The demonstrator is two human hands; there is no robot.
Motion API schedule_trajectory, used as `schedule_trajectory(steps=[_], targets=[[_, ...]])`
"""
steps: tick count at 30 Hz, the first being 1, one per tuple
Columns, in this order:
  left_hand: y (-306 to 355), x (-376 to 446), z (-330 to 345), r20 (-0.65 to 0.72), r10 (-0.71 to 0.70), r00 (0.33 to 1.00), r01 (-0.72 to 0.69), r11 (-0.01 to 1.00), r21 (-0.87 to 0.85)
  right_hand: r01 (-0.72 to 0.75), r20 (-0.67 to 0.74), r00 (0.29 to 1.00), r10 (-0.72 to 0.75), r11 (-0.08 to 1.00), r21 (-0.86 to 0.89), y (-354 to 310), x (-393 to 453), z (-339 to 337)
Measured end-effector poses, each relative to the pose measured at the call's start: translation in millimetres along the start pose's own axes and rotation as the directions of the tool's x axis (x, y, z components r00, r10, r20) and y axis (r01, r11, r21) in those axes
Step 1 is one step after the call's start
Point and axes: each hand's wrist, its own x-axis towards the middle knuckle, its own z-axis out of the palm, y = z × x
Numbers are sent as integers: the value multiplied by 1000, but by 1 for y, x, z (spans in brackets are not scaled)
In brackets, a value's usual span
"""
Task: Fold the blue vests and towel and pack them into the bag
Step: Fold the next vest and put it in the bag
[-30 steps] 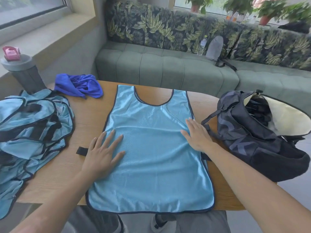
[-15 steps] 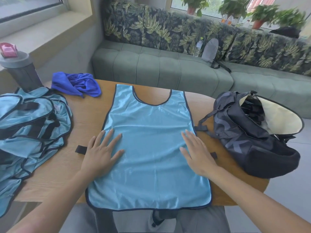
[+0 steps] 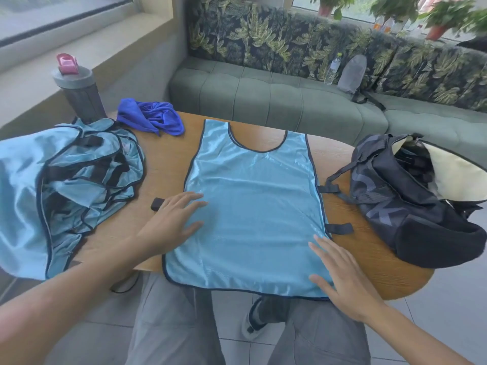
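— Where is the vest lying?
— The light blue vest (image 3: pixel 253 206) is lying flat in the middle of the wooden table (image 3: pixel 168 159), its hem hanging over the near edge.
— And the hands?
— The left hand (image 3: pixel 171 225) is pressing flat on its left side, the right hand (image 3: pixel 342 277) on its near right corner, both gripping nothing.
— The rest?
— The vest pile (image 3: pixel 66 185) is sitting left, the towel (image 3: pixel 152 118) far left, the bag (image 3: pixel 411 201) gaping open on the right.

A wooden worktop (image 3: pixel 168 154) stands on a pale tiled floor (image 3: pixel 434 325). Behind it runs a green tufted sofa (image 3: pixel 276 101) with leaf-patterned back cushions (image 3: pixel 263 40). Daylight comes through a window (image 3: pixel 52 17) above a broad sill (image 3: pixel 87 56), and potted plants (image 3: pixel 442 19) line the far ledge.
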Motion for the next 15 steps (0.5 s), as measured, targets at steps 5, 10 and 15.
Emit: schedule_trajectory(steps=[5,10,15], targets=[[8,-64,-11,-53,254,966,-253,967,27,108,-48,993,-110,993,-36,4,-21,-3],[-3,-107,-1,180,275,945,-302,942,147,201,17,980,-200,976,-80,15,-37,4],[7,-108,18,2,315,949,-301,905,301,174,-45,982,-183,971,-164,12,-35,23]])
